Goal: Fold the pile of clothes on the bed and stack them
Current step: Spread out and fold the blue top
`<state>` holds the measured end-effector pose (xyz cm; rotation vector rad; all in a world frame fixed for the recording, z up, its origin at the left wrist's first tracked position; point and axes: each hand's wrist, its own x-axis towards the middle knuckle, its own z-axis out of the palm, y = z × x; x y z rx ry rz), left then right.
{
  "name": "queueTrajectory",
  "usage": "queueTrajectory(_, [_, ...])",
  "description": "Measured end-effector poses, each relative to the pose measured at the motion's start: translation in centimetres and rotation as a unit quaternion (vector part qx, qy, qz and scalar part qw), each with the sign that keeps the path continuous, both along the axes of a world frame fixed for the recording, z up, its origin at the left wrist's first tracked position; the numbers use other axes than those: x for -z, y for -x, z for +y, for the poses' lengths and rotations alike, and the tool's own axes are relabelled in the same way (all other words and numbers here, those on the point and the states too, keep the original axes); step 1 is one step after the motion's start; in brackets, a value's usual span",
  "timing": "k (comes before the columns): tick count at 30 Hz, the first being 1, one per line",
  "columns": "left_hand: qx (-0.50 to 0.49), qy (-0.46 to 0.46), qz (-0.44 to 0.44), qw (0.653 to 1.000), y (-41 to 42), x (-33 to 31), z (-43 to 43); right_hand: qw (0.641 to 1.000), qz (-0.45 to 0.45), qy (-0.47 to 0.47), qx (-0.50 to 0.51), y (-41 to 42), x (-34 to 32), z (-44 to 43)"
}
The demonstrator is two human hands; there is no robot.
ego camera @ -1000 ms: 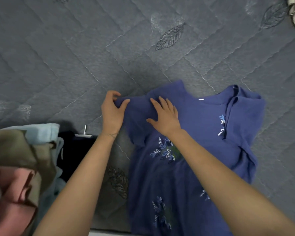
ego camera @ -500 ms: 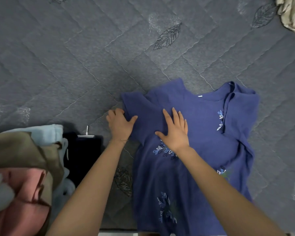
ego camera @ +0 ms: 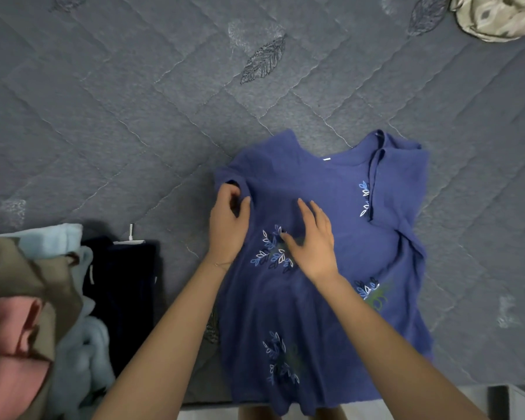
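Under both hands, on the grey quilted bed [ego camera: 134, 122]: one blue top [ego camera: 340, 313], front up. Neckline points away from the person, hem at the bed's near edge. White-and-blue leaf embroidery [ego camera: 272, 253] on the front, partly covered by the right hand.

Left hand [ego camera: 227, 228]: fingers curled, thumb opposed, pinching the short sleeve [ego camera: 225, 177] at the top's shoulder.

Right hand [ego camera: 314, 247]: fingers straight, slightly spread, palm down on the chest of the top. How firmly it presses cannot be told. It sits just right of the left hand, and the two hands are apart.

Right of the right hand: the other side of the top is folded inward over the front, with the fold edge running down from the neckline.

Left of the left hand, well apart: dark navy garment [ego camera: 125, 283] flat on the bed, white tag [ego camera: 130, 237] at its far edge.

Further left, touching the navy garment: pile of clothes [ego camera: 58, 298] with light blue fleece [ego camera: 79, 344], a brown piece [ego camera: 22, 274] and a pink piece [ego camera: 9, 344].

Far beyond the right hand, at the upper right: crumpled beige patterned cloth [ego camera: 494, 16].
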<state>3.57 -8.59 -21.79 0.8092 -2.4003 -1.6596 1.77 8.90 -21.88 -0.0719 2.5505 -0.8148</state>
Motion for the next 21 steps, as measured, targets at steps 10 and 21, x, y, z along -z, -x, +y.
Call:
queueTrajectory(10, [0.197, 0.115, -0.053, 0.972, -0.6, 1.7, 4.8, 0.998, -0.03, -0.059, 0.024, -0.1, -0.9, 5.8])
queueTrajectory(21, [0.279, 0.266, -0.146, 0.911, -9.3, 0.7, 6.2, 0.99, -0.022, -0.127, -0.057, -5.7, -2.2, 9.5])
